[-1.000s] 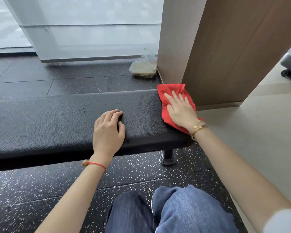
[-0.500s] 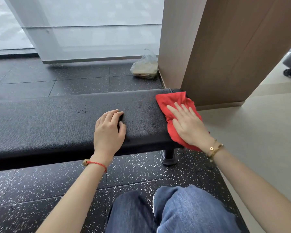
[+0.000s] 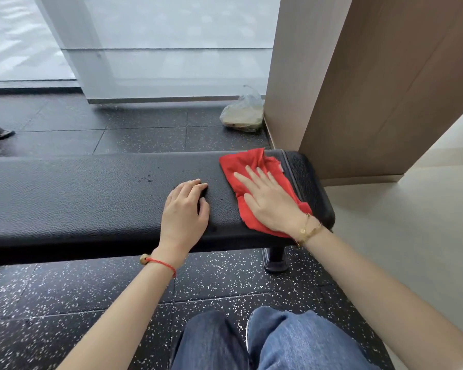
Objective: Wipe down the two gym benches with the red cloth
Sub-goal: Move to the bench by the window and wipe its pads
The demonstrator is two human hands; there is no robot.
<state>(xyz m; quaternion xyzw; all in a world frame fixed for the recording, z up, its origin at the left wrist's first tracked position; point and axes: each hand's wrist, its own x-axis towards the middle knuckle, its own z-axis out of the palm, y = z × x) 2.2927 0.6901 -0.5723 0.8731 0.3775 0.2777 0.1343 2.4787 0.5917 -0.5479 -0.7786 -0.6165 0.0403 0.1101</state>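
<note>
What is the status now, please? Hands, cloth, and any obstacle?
Right hand flat on red cloth, at bench end. Left hand resting on bench, no grip. Nothing in the way.

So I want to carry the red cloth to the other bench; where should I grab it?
Pinch the bunched fold at the far edge of the red cloth, coming from above. It stands raised there, while the right hand presses the rest flat on the bench.
</note>
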